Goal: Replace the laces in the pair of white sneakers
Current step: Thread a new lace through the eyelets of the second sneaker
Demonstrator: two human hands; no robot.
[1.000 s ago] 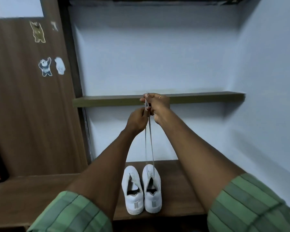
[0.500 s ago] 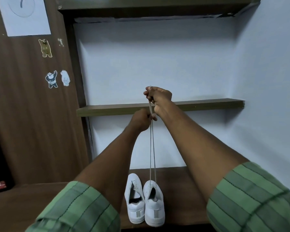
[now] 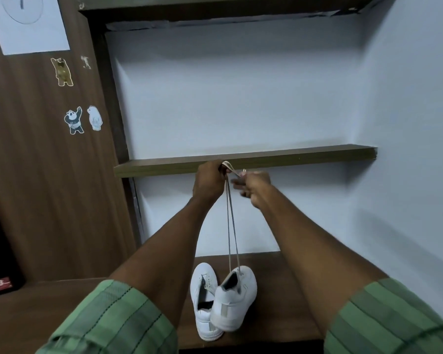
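Two white sneakers are on the wooden desk (image 3: 279, 310) below me. The left sneaker (image 3: 202, 300) lies flat with no lace in its eyelets. The right sneaker (image 3: 234, 298) is tilted, its toe lifted by a thin lace (image 3: 232, 223) that rises in two strands to my hands. My left hand (image 3: 209, 181) grips both strands high up, in front of the shelf edge. My right hand (image 3: 253, 183) sits just to its right and pinches the lace ends, which loop between the two hands.
A narrow wooden shelf (image 3: 304, 157) crosses the pale wall at hand height. A brown wood panel with bear stickers (image 3: 73, 120) and a white paper sheet (image 3: 31, 24) stands at left. A dark object (image 3: 0, 251) sits at the far left.
My right hand dropped from above my left to beside it. My left hand rose slightly. The right sneaker, flat before, now tilts and leans over the left sneaker.
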